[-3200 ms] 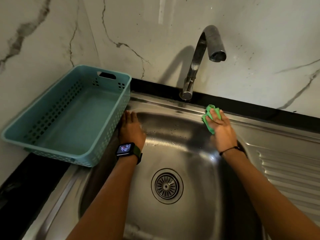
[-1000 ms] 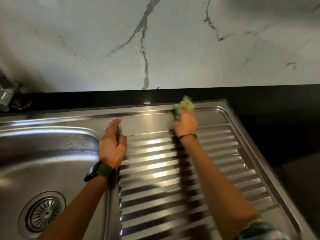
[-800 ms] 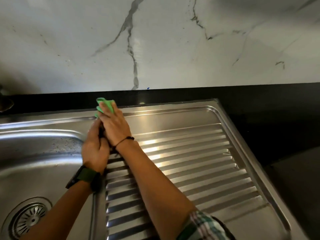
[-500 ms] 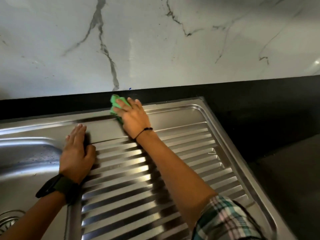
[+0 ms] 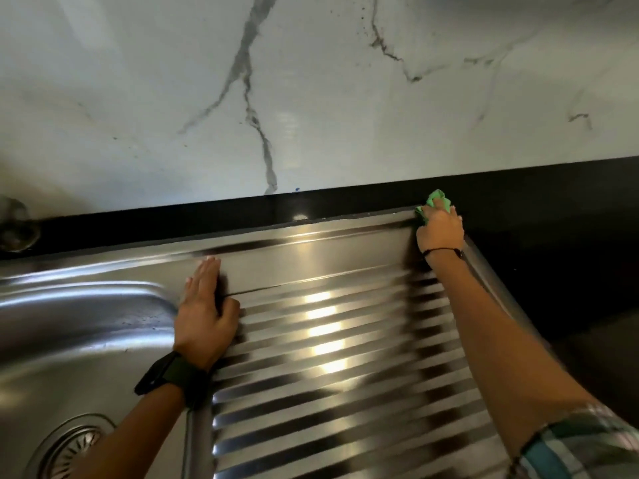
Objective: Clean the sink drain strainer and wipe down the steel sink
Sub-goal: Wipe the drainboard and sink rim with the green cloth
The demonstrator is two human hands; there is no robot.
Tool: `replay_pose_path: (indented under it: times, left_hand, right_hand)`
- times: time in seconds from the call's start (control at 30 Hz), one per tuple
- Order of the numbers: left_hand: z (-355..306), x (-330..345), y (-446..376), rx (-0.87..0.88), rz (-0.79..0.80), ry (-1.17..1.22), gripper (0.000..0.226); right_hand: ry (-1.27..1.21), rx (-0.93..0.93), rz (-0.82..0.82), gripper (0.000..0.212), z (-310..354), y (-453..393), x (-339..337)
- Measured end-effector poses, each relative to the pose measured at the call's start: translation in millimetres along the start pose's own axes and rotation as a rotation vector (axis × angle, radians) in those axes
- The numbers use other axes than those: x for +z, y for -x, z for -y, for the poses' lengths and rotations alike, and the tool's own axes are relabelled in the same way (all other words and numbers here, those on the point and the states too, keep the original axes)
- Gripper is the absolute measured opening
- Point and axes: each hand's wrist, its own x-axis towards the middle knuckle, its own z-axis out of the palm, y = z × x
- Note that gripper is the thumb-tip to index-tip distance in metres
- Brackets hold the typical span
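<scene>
The steel sink (image 5: 311,257) fills the lower view, with its bowl at the left and a ribbed drainboard (image 5: 328,375) at the right. The round drain strainer (image 5: 74,447) sits in the bowl at the bottom left, partly cut off by my left arm. My right hand (image 5: 441,233) holds a green cloth (image 5: 436,200) bunched under its fingers, pressed on the far right corner of the sink rim. My left hand (image 5: 204,312) lies flat, fingers straight, on the steel between bowl and drainboard.
A black countertop (image 5: 553,254) runs behind and to the right of the sink. A white marble wall (image 5: 311,98) rises behind it. The base of the tap (image 5: 15,226) shows at the left edge.
My right hand has swept the green cloth to the right along the back rim, from the middle to the far right corner. My left hand stays flat on the steel.
</scene>
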Motion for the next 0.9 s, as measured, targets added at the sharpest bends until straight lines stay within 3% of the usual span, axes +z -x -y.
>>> replay_pose_path:
  times: [0.1, 0.17, 0.37, 0.5, 0.67, 0.8, 0.9]
  left_hand:
    - [2, -2, 0, -0.042, -0.027, 0.102, 0.063]
    - [0, -3, 1, -0.052, -0.05, 0.193, 0.063]
    - [0, -4, 2, -0.097, -0.09, 0.394, 0.07]
    - [2, -6, 0, -0.114, -0.183, 0.589, 0.063]
    - [2, -3, -2, -0.092, -0.151, 0.523, 0.063]
    - [2, 1, -2, -0.063, -0.095, 0.351, 0.065]
    - [3, 2, 0, -0.058, -0.09, 0.345, 0.066]
  right_hand:
    - [-0.07, 0.105, -0.073, 0.033, 42, 7, 15]
    - [-0.089, 0.056, -0.099, 0.032, 75, 18, 23]
    - [-0.238, -0.362, -0.024, 0.039, 223, 92, 61]
    - [-0.368, -0.835, 0.247, 0.042, 284, 110, 65]
    - [-0.33, -1.053, 0.397, 0.039, 270, 106, 57]
    - [-0.245, -1.068, 0.281, 0.052, 219, 98, 52]
    - [-0.244, -0.935, 0.166, 0.062, 147, 73, 36]
